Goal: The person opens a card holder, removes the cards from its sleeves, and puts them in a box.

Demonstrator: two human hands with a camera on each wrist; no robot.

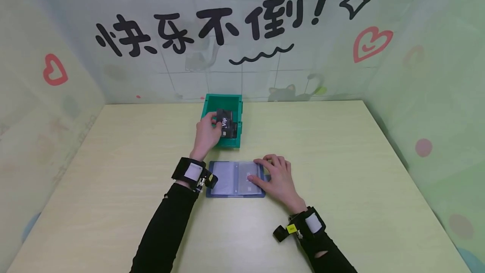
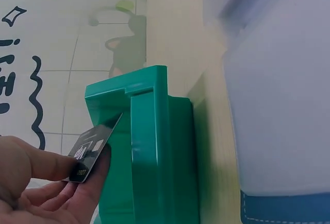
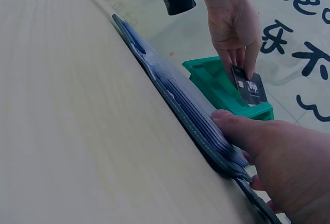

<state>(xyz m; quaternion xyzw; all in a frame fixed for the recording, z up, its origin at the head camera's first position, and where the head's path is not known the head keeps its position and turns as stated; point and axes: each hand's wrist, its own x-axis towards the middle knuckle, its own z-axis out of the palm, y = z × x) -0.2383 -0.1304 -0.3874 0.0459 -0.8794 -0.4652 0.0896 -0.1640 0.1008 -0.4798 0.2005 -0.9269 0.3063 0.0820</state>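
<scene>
My left hand (image 1: 208, 132) pinches a black card (image 1: 224, 122) printed "Vip" between thumb and fingers, over the green plastic bin (image 1: 236, 142). In the left wrist view the card (image 2: 93, 149) is tilted at the bin's rim (image 2: 147, 131). More dark card surface shows beneath it in the head view. A blue card holder (image 1: 223, 178) with clear sleeves lies open on the table. At its right side my right hand (image 1: 278, 178) grips the edge, with the thumb (image 3: 232, 123) on the sleeves and fingertips partly hidden past the edge.
The pale wooden table (image 1: 125, 172) carries the bin at its back edge, with the card holder nearer me. Printed fabric walls (image 1: 151, 83) stand behind and on both sides. Each wrist wears a black strap with a small camera.
</scene>
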